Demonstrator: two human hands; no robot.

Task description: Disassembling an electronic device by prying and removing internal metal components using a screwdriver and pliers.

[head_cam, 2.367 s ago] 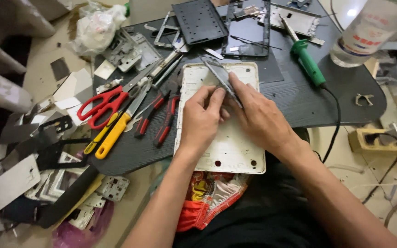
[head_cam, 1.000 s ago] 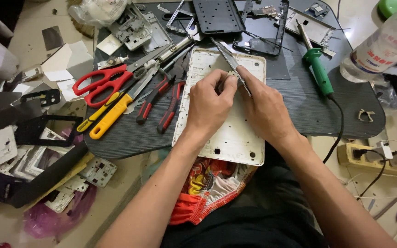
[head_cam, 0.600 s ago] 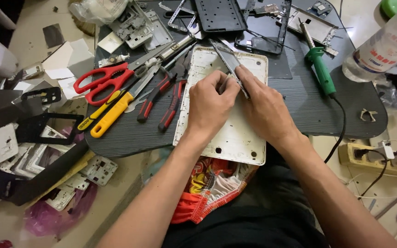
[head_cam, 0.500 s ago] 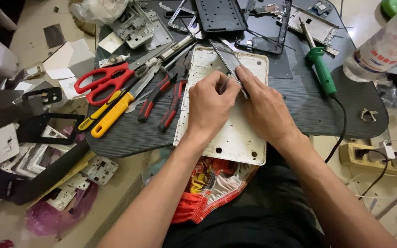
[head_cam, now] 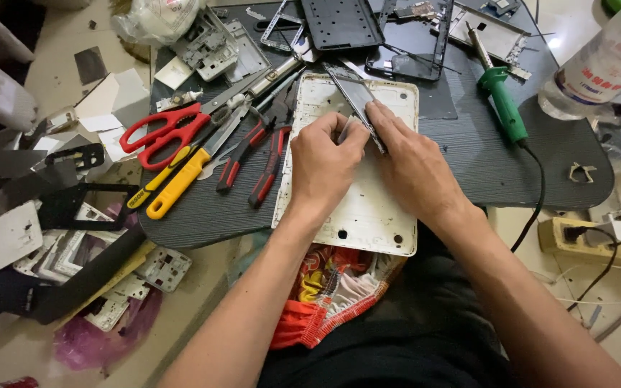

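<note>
Both hands (head_cam: 368, 162) unmoved, still gripping blade (head_cam: 357, 104) on white panel (head_cam: 368, 215).

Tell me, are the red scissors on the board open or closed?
Closed. The red scissors lie flat on the dark board, their two handle loops side by side and the blades together, pointing toward the pliers.

I see my left hand (head_cam: 325, 162) and right hand (head_cam: 412, 169) bare, with no gloves, rings or watch on them. Both forearms are uncovered right down to the bottom edge of the view, no sleeves showing. Below them I wear dark, almost black cloth (head_cam: 397, 345) over my lap.
</note>
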